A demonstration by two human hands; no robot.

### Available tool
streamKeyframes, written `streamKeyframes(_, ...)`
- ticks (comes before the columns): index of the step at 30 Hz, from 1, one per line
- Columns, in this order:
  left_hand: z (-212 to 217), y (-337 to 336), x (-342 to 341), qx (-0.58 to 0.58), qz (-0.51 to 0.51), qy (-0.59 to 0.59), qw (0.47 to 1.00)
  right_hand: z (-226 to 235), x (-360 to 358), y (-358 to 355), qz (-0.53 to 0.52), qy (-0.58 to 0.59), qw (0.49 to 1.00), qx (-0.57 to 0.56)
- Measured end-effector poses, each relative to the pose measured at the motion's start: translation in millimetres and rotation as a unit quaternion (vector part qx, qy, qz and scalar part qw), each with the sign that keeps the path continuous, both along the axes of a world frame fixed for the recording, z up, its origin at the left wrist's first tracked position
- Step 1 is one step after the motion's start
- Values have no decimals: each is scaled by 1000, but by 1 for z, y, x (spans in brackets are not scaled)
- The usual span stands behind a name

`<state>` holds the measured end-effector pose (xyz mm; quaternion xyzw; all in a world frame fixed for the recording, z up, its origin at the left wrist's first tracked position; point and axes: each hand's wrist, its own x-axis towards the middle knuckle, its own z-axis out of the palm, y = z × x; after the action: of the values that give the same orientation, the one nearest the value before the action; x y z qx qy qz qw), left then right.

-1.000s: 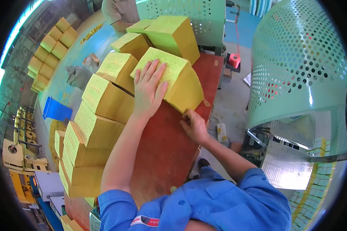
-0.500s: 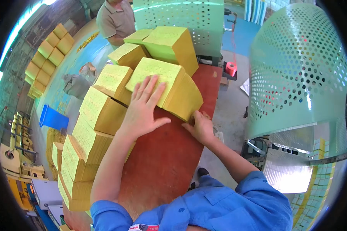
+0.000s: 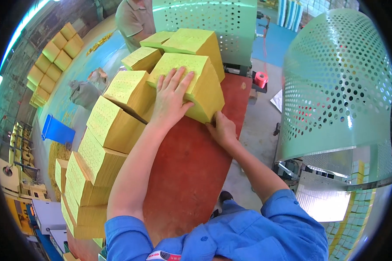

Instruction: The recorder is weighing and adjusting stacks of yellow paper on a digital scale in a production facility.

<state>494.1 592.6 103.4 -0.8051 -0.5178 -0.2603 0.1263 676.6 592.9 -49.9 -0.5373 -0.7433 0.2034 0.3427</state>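
A tall block of stacked yellow paper sheets (image 3: 207, 89) with a dimpled top stands on a red-brown tabletop (image 3: 183, 174). My left hand (image 3: 172, 98) lies on its top near the left edge, fingers stretched out and thumb toward the near side. At the block's lower near-right corner, my right hand (image 3: 223, 129) is closed, thumb and curled fingers gripping the paper edges; part of its fingers is hidden. Just behind is another tall yellow paper block (image 3: 191, 40). More yellow paper blocks (image 3: 102, 119) line the table's left side.
A green perforated machine guard (image 3: 335, 87) curves up at the right, with another green perforated panel (image 3: 231, 35) behind the table. A pink twine spool (image 3: 261, 79) sits by the table's far right corner. A co-worker (image 3: 136, 24) stands at the far left; a blue bin (image 3: 58, 129) is on the floor.
The block under my hands has moved away from me, closer to the block behind, and sits straighter. Both hands have moved forward with it.
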Motion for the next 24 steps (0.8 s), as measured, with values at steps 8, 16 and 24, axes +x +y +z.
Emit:
streamKeyframes(8,1,27,2,-9,-17,15,1000,-2,-6,12,-16,-5,1000,-16)
streamKeyframes(16,-2,47,-3,-7,-18,14,1000,-13,-12,34,-40,-7,998,43)
streamKeyframes(24,13,55,-6,-31,-14,28,999,-12,-10,41,-35,16,997,62)
